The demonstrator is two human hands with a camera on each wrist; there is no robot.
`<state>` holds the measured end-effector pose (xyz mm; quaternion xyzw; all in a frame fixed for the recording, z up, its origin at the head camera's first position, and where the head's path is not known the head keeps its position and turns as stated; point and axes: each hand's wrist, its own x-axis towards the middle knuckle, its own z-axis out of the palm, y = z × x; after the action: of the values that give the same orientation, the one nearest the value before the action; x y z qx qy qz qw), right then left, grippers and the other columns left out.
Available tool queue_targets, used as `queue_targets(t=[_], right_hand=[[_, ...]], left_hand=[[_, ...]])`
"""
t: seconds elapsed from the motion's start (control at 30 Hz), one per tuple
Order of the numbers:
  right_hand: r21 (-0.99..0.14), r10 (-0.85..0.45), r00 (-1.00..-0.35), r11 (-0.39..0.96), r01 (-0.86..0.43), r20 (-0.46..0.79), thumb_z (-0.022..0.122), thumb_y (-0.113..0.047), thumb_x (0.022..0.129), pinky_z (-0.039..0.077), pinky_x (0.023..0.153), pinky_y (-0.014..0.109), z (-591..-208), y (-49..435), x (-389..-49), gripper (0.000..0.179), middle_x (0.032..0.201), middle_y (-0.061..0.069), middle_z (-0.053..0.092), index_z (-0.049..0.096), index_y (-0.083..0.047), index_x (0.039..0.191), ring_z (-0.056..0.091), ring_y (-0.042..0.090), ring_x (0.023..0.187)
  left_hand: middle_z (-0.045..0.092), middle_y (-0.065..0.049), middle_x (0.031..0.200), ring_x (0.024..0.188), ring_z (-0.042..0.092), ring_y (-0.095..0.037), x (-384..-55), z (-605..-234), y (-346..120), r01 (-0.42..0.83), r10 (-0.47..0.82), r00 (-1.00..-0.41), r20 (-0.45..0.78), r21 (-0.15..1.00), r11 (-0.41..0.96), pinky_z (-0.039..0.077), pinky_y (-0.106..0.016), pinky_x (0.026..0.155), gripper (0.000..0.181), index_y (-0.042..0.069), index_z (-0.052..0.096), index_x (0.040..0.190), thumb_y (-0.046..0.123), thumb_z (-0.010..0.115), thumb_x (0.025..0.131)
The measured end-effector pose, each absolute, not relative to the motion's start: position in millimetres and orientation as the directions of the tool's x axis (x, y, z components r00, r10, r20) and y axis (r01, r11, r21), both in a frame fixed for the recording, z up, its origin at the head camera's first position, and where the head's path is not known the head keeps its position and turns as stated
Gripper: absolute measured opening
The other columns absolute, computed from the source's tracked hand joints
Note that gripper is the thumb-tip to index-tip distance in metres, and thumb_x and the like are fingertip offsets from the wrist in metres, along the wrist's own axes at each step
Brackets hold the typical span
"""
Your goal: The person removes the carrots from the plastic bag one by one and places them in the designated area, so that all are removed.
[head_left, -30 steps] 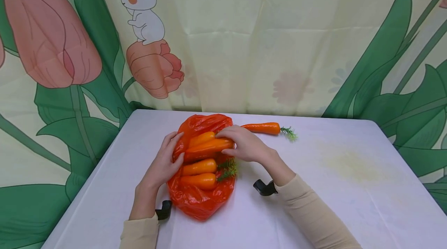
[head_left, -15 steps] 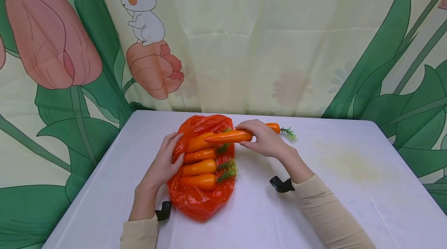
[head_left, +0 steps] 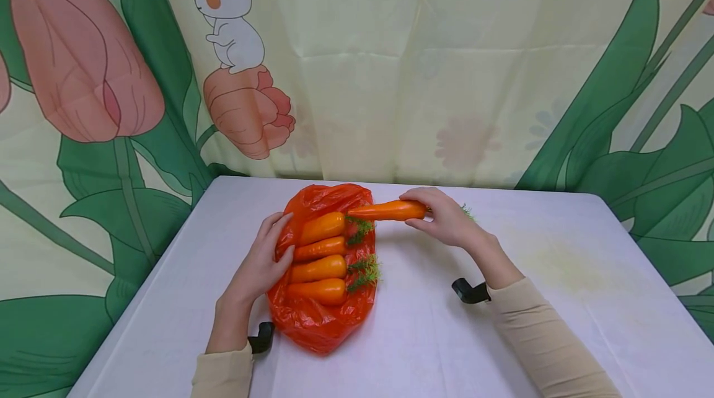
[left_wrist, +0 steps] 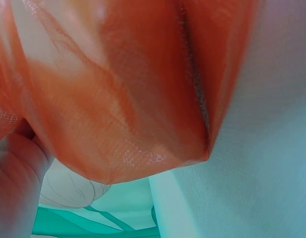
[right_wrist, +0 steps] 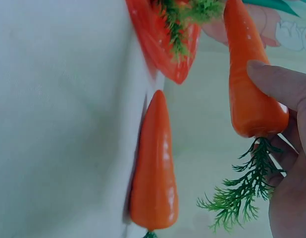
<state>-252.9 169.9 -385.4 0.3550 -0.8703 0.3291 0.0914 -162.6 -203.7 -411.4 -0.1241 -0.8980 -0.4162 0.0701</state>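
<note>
Currently, one tapered glossy orange carrot [head_left: 387,211], pinched in the right hand [head_left: 449,217], extends lengthwise toward nine o'clock, tip over the one-o'clock side of a crumpled red plastic bag [head_left: 326,330] gripped at nine o'clock by the left hand [head_left: 259,265].

A person wears long beige sleeves: the left sleeve [head_left: 223,373] is at the lower left of the red bag [head_left: 320,333], the right sleeve [head_left: 549,342] at its lower right, softly creased. A curved black piece [head_left: 470,291] sits at each cuff's bag-facing side, possibly plastic; detail is small. Both hands [head_left: 262,258] are bare.
</note>
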Motion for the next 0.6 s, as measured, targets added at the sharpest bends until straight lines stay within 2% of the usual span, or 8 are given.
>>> queue_targets(t=[0.3, 0.6], right_hand=[[-0.55, -0.504, -0.796, 0.581, -0.6, 0.337, 0.08, -0.005, 0.085, 0.046, 0.095, 0.046, -395.5, 193.0, -259.5, 0.043, 0.124, 0.009, 0.065, 0.067, -0.006, 0.126, 0.055, 0.027, 0.11], [-0.545, -0.492, -0.823, 0.623, -0.561, 0.284, 0.077, -0.003, 0.088, 0.042, 0.102, 0.052, -407.6, 209.6, -262.8, 0.043, 0.127, 0.014, 0.063, 0.064, -0.001, 0.129, 0.054, 0.034, 0.116]], left_hand=[[0.028, -0.01, 0.157, 0.137, 0.04, -0.033, -163.3, -411.3, -202.4, 0.264, 0.158, -0.964, 0.212, 0.733, 0.627, 0.045, -0.049, 0.103, 0.067, 0.009, 0.035, 0.155, 0.001, 0.063, 0.095], [0.028, -0.01, 0.157, 0.137, 0.04, -0.034, -162.8, -412.3, -202.2, 0.268, 0.157, -0.963, 0.218, 0.731, 0.628, 0.044, -0.049, 0.104, 0.067, 0.009, 0.035, 0.155, 0.001, 0.063, 0.095]])
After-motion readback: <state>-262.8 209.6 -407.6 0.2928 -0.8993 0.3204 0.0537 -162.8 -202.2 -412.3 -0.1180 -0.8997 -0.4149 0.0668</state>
